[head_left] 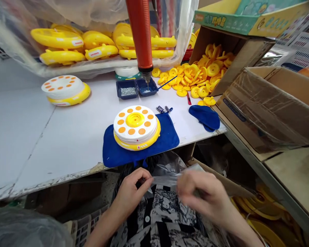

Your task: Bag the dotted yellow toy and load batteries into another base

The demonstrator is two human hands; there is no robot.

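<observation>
Below the table edge, over my lap, both hands hold a clear plastic bag [167, 175]. My left hand [130, 193] pinches its left edge with thumb and fingers closed. My right hand [204, 197] is blurred by motion and grips the bag's right side. On the table in front sits a white and yellow round toy [136, 127] with orange dots and a yellow centre cap, resting on a blue cloth [167, 139].
A second toy [65, 90] lies at the left. An orange screwdriver [141, 37] hangs above two dark trays [136, 88]. Yellow shells [67, 43] fill a plastic bag behind. A cardboard box of yellow caps [211, 68] and another box [270, 106] stand right.
</observation>
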